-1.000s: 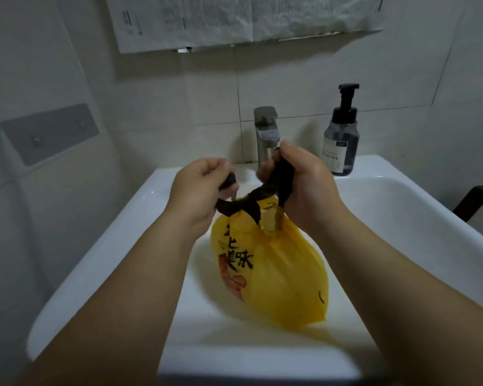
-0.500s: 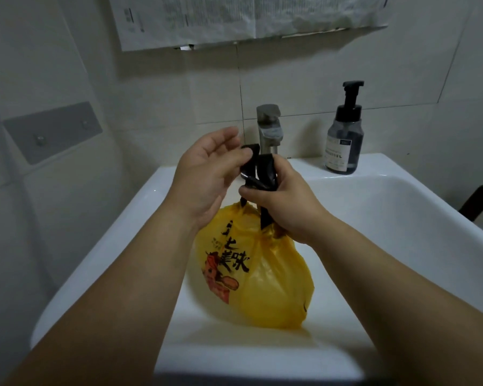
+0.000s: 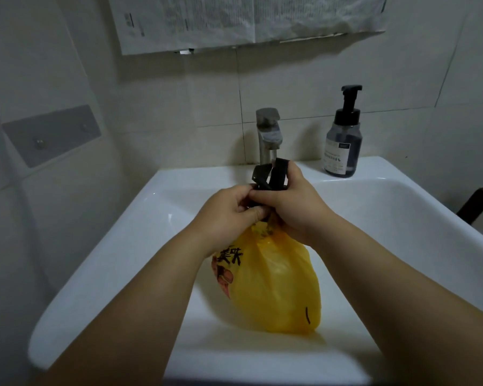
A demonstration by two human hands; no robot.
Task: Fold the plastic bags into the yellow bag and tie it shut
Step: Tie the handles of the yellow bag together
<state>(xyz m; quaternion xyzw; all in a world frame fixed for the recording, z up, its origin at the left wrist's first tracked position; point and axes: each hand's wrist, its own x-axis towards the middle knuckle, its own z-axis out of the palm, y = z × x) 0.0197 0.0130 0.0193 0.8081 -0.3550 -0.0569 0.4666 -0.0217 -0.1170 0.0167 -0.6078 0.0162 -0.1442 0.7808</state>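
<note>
Because it spreads below and to either side of both hands, the white sink (image 3: pixel 109 246) comes first: a deep basin whose floor serves as the bed on which the work rests.

- Item, printed paper sheet (image 3: pixel 234 20): fixed to the tiled wall high above the hands, well apart from them.
- Item, yellow bag (image 3: pixel 276 288): directly under the hands, full and rounded. Its bottom lies on the basin floor toward the person, and its gathered neck is drawn up into both grips. The bulge suggests the other plastic bags are already inside, though none can be seen.
- Item, grey wall plate (image 3: pixel 50 135): far left of the left hand, unused.
- Item, pump bottle (image 3: pixel 342 146): on the sink's back ledge, beyond and right of the right hand, clear of the work.
- Item, tap (image 3: pixel 268 135): just beyond the hands, with the handle ends rising in front of its base.
- Item, left hand (image 3: pixel 229 215): fingers curled, pinching dark handle material at the bag's neck, probably to hold the crossing firm.
- Item, right hand (image 3: pixel 296 201): closed round the dark handles (image 3: pixel 278 174) and touching the left hand, seemingly placed to draw the strips tight.
- Item, the handles themselves: two dark strips standing upright above the fists. Whether a knot is completed beneath the fingers cannot be told.
- Judged stage: tying, near the end.
</note>
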